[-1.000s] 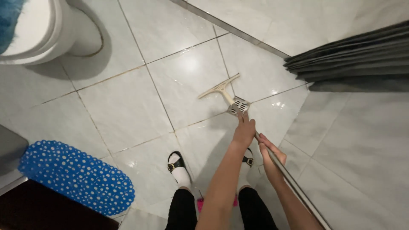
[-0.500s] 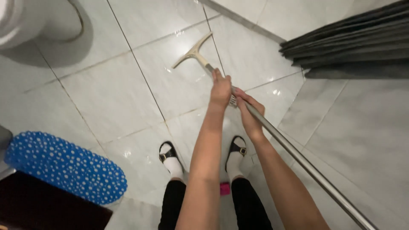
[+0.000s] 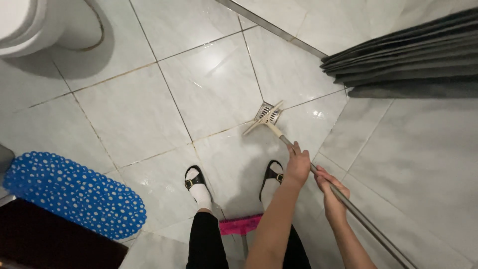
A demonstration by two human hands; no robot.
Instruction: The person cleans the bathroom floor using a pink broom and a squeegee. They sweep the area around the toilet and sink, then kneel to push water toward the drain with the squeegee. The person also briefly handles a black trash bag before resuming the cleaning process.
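Observation:
A floor squeegee with a pale blade (image 3: pixel 262 119) and a long metal pole (image 3: pixel 359 215) rests on the wet white tile floor. Its blade lies right against a square metal floor drain (image 3: pixel 269 110). My left hand (image 3: pixel 298 165) grips the pole lower down, nearer the blade. Just behind it, my right hand (image 3: pixel 330 193) wraps the pole higher up. My feet in black sandals and white socks (image 3: pixel 198 185) stand behind the blade.
A white toilet base (image 3: pixel 35 25) stands at the top left. A blue dotted mat (image 3: pixel 69 192) lies at the left, beside a dark surface (image 3: pixel 50 244). A dark folded curtain (image 3: pixel 408 55) hangs at the top right. A pink brush head (image 3: pixel 240 225) lies between my legs.
The squeegee blade has been pulled back across the tile toward me and now sits at the drain. Both hands stay on the pole.

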